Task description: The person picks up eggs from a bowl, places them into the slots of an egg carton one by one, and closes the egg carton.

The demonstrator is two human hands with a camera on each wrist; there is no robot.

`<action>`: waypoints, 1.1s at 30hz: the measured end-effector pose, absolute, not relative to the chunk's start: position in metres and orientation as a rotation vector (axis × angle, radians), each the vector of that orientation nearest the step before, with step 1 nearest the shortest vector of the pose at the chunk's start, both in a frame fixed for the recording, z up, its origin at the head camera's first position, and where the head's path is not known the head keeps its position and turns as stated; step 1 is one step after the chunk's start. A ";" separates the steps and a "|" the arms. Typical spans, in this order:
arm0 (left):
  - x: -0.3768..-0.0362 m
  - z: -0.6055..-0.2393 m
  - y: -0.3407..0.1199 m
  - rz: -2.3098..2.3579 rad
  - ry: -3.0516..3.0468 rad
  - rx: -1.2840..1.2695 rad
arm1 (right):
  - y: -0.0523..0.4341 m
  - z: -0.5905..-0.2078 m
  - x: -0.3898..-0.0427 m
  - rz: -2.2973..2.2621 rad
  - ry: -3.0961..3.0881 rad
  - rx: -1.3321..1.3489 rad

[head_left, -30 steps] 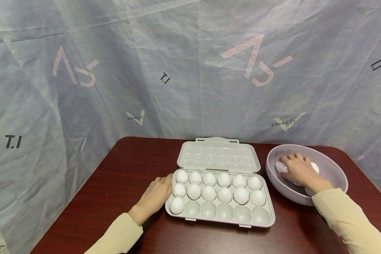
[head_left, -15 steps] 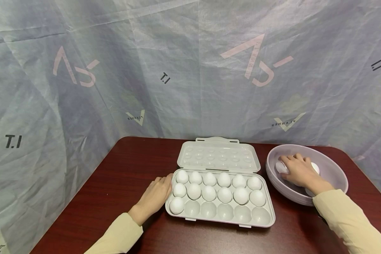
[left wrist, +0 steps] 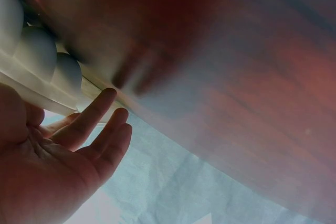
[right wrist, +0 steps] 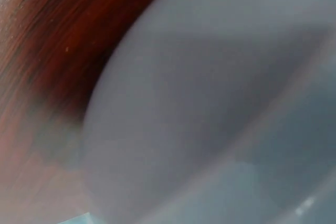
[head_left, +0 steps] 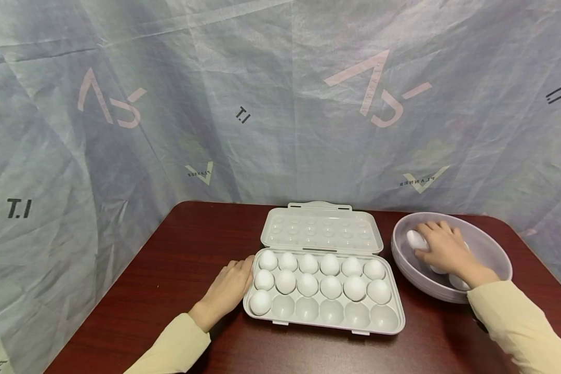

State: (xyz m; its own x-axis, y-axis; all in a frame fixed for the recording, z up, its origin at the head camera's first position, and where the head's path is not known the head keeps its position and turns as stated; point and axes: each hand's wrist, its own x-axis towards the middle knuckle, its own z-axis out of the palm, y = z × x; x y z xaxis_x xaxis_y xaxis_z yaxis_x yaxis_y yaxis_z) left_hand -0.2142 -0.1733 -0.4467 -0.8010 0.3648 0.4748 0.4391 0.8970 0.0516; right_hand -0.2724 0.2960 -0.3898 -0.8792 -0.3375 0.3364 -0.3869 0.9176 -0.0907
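The right hand (head_left: 441, 246) has curled its grip round a white egg (head_left: 416, 240) inside the shallow lilac plastic bowl (head_left: 491, 244). Compared with half a second ago, the hand and its egg sit a little higher and further toward 12 o'clock in the bowl, so the egg looks to be coming up off the bowl's floor; that suggests one more egg is on its way out. Fingers wrap over the top of the egg and its pale end shows at 9 o'clock of the knuckles. Two more white eggs peek from under the hand and wrist at about 5 o'clock. The right wrist view is a blur of bowl wall and red wood.

The left hand (head_left: 229, 288) has not moved: its grip is slack, fingers straight, lying flat on the dark red wooden tabletop (head_left: 168, 270) and touching the 9 o'clock end of the pale grey plastic egg box (head_left: 324, 317). The box stands open, lid back at 12 o'clock, the two far rows full, the near row holding one egg at its 9 o'clock end.
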 end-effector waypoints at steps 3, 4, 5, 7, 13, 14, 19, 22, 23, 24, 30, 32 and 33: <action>-0.214 -0.447 -0.174 -0.218 -2.596 -0.582 | 0.294 -0.386 -0.271 0.244 -2.719 0.548; -0.214 -0.447 -0.174 -0.217 -2.596 -0.582 | 0.294 -0.385 -0.270 0.253 -2.704 0.549; -0.215 -0.448 -0.174 -0.216 -2.596 -0.582 | 0.293 -0.384 -0.270 0.260 -2.689 0.552; -0.215 -0.448 -0.174 -0.213 -2.591 -0.586 | 0.291 -0.382 -0.269 0.280 -2.661 0.558; -0.215 -0.449 -0.175 -0.201 -2.587 -0.591 | 0.282 -0.373 -0.262 0.314 -2.577 0.583; -0.215 -0.449 -0.175 -0.202 -2.591 -0.588 | 0.279 -0.371 -0.261 0.318 -2.564 0.590; -0.215 -0.449 -0.175 -0.212 -2.607 -0.582 | 0.263 -0.362 -0.256 0.322 -2.495 0.663; -0.215 -0.448 -0.175 -0.215 -2.606 -0.583 | 0.252 -0.359 -0.252 0.321 -2.451 0.716; -0.215 -0.448 -0.175 -0.213 -2.604 -0.583 | 0.248 -0.358 -0.251 0.326 -2.438 0.731; -0.214 -0.448 -0.175 -0.213 -2.603 -0.583 | 0.244 -0.358 -0.249 0.332 -2.427 0.745; -0.215 -0.448 -0.174 -0.209 -2.611 -0.573 | 0.224 -0.358 -0.243 0.348 -2.363 0.852; -0.215 -0.448 -0.174 -0.212 -2.613 -0.573 | 0.217 -0.359 -0.241 0.341 -2.357 0.882; -0.215 -0.448 -0.174 -0.211 -2.613 -0.572 | 0.214 -0.360 -0.240 0.335 -2.352 0.899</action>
